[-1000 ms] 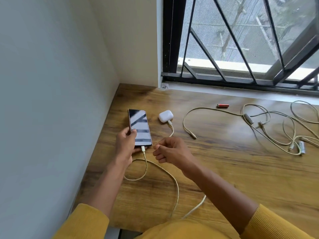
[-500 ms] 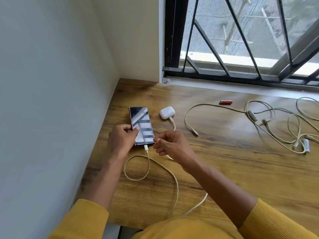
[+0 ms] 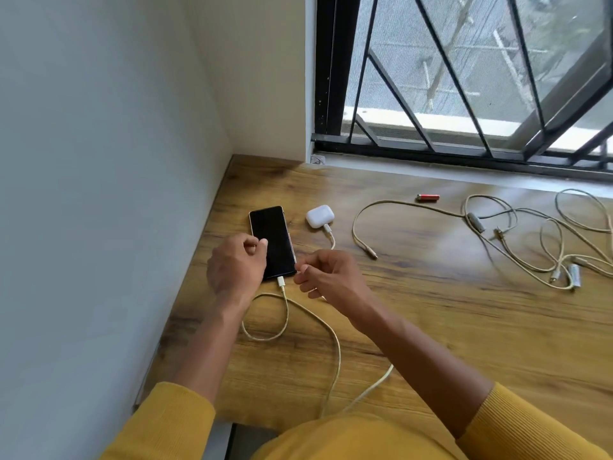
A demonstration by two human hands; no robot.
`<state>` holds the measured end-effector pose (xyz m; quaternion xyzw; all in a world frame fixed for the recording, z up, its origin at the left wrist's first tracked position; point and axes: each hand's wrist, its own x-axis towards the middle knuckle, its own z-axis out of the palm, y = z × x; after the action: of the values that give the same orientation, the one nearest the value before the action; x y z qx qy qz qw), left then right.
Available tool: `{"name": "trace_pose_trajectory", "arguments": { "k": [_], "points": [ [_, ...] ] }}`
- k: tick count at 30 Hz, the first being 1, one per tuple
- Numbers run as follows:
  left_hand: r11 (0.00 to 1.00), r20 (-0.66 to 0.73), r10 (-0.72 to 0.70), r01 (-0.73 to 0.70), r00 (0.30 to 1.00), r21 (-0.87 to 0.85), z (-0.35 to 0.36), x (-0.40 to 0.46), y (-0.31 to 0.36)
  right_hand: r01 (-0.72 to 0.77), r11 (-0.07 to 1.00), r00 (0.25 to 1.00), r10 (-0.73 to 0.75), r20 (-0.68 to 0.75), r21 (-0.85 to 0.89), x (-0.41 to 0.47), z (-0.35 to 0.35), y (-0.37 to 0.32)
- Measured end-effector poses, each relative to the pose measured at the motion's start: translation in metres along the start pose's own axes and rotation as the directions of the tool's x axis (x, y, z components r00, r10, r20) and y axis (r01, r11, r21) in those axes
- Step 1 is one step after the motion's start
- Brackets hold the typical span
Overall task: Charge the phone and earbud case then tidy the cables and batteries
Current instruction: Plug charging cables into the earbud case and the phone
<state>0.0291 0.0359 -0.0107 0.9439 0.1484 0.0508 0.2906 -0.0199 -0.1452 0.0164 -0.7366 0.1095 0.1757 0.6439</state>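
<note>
Change since half a second ago: the phone (image 3: 272, 242) screen, which showed window reflections, now reads plain black; the left hand (image 3: 236, 264) has shifted so its curled fingers sit over the phone's left edge; the right hand (image 3: 326, 275) has eased slightly off the plug.

Landmark: the phone, lying flat on the wooden desk (image 3: 431, 327) near the wall corner.
- Left of phone: left hand touches its edge, fingers curled; whether they actually grip the edge I cannot tell.
- At the phone's near end: charging cable (image 3: 283, 322) plugged in, looping toward the body.
- Just right of that end: right hand, fingers curled loosely together, apparently holding nothing.
- Right of phone, close: earbud case (image 3: 319, 215) with its own cable (image 3: 329, 234) attached.
- Far right of phone: loose cables (image 3: 504, 240) in a tangle, red battery (image 3: 428, 197), silver battery (image 3: 575, 274).

Judgement: both devices appear connected; tidying remains.
</note>
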Motion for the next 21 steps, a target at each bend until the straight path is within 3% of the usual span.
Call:
{"name": "trace_pose_trajectory", "arguments": {
  "k": [6, 14, 21],
  "points": [
    [0.971, 0.038, 0.125, -0.115, 0.991, -0.208, -0.02, -0.044, 0.011, 0.022, 1.0, 0.997, -0.021, -0.069, 0.01, -0.029, 0.001, 0.007],
    [0.948, 0.084, 0.178, -0.148, 0.981, -0.28, -0.033, -0.115, -0.008, 0.101, 0.995, 0.986, -0.103, -0.128, -0.021, -0.069, 0.007, 0.028],
    [0.948, 0.061, 0.122, -0.098, 0.991, -0.303, -0.049, -0.19, -0.019, 0.132, 0.989, 0.986, -0.138, -0.089, -0.068, -0.112, 0.009, 0.041]
  ]
}}
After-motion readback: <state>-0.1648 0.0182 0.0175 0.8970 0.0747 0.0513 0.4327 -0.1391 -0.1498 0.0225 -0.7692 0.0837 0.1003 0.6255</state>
